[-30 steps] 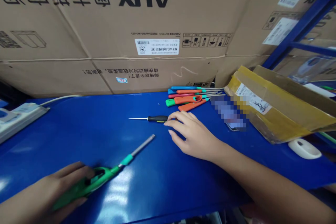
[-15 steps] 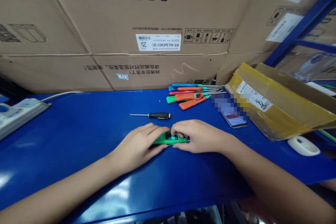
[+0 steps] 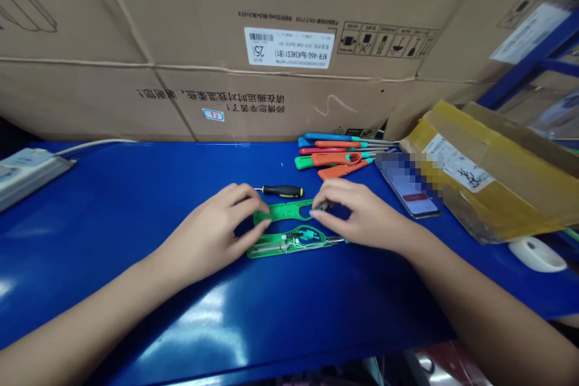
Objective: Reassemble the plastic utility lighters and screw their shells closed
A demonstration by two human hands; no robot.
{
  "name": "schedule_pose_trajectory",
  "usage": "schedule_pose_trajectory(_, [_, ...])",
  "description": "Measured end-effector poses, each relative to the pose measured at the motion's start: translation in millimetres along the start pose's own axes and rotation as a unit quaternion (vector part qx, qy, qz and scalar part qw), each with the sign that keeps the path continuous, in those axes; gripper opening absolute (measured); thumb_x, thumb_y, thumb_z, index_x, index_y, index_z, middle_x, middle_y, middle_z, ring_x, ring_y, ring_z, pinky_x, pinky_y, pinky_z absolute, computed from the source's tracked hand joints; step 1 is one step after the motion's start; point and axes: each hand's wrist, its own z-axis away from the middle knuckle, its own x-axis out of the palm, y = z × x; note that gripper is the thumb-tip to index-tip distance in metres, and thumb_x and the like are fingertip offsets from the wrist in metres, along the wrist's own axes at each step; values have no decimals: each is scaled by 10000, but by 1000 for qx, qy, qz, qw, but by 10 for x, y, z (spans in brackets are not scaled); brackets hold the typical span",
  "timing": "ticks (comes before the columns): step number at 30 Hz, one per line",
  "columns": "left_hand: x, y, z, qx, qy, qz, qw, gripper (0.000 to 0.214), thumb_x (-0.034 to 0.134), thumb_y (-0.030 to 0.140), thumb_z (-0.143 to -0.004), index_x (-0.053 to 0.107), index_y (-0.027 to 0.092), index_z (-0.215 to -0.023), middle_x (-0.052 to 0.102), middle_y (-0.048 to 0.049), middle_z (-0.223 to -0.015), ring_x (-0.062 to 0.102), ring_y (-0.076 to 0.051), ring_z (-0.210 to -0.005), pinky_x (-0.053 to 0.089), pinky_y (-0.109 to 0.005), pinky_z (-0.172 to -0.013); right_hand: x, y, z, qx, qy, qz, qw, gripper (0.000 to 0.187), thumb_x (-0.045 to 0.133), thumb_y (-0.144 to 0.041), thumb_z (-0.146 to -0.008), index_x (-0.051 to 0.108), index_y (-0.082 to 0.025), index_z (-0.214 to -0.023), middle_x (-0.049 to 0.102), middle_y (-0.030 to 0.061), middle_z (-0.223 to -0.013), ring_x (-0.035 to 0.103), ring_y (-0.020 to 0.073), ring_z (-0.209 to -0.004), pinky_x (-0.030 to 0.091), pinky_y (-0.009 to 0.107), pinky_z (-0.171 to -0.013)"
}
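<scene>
A green gas lighter lies split lengthwise in two on the blue table. Its upper casing half (image 3: 286,211) is a bare shell with a trigger opening. The lower casing half (image 3: 271,248) holds a clear tank, thin wires, a teal trigger (image 3: 309,234) and the start of a metal tube. My left hand (image 3: 215,229) grips the left end of the upper casing half between thumb and fingers. At the other end, my right hand (image 3: 355,211) pinches the same shell near the trigger opening. Just beyond lies a black and yellow screwdriver (image 3: 283,191), its tip behind my left fingers.
Several coloured lighters (image 3: 337,158) are piled at the back, beside a phone (image 3: 409,187). A yellow-taped cardboard box (image 3: 470,175) and a white mouse (image 3: 537,254) are at right. A power strip (image 3: 31,175) lies at left. Large cartons (image 3: 203,12) form the back wall.
The green lighter, closed between both hands before, is now apart in two halves with its inside showing. My hands have moved apart and slightly up, and the view has tilted down.
</scene>
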Motion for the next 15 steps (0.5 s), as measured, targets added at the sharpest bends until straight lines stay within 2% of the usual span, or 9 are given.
schedule_pose_trajectory(3, [-11, 104, 46, 47, -71, 6, 996, 187, 565, 390, -999, 665, 236, -1036, 670, -35, -985, 634, -221, -886, 520, -359, -777, 2, -119, 38, -15, -93, 19, 995, 104, 665, -271, -940, 656, -192, -1006, 655, 44, -991, 613, 185, -933, 482, 320, -835])
schedule_pose_trajectory(6, [37, 143, 79, 51, -94, 28, 994, 149, 576, 349, -1001, 657, 226, -1024, 679, -26, -968, 644, -210, -871, 510, -344, -780, 26, -163, 57, -4, -124, 32, 992, 62, 609, -223, -965, 648, -182, -991, 644, 41, -974, 605, 176, -894, 471, 320, -808])
schedule_pose_trajectory(9, [83, 138, 83, 16, -108, 68, 992, 123, 590, 323, -995, 651, 219, -1017, 687, -23, -977, 651, -205, -892, 511, -321, -770, 13, -117, 50, 30, -98, 6, 995, 94, 554, -239, -998, 632, -196, -969, 639, 23, -934, 592, 155, -828, 467, 302, -746])
schedule_pose_trajectory(13, [83, 146, 76, -14, -112, 105, 988, 146, 556, 334, -1008, 653, 225, -1008, 691, -21, -978, 650, -203, -913, 518, -317, -784, -14, -58, 22, 8, -28, 68, 997, 129, 540, -258, -1010, 651, -208, -1052, 656, 76, -1062, 581, 225, -1038, 459, 390, -929])
schedule_pose_trajectory(15, [64, 159, 75, -27, -103, 122, 987, 163, 533, 337, -1017, 653, 228, -1019, 693, -22, -998, 655, -195, -926, 519, -307, -795, 2, -78, 16, -10, -14, 94, 995, 151, 561, -274, -1000, 651, -213, -1106, 632, 100, -1138, 551, 252, -1111, 434, 434, -984])
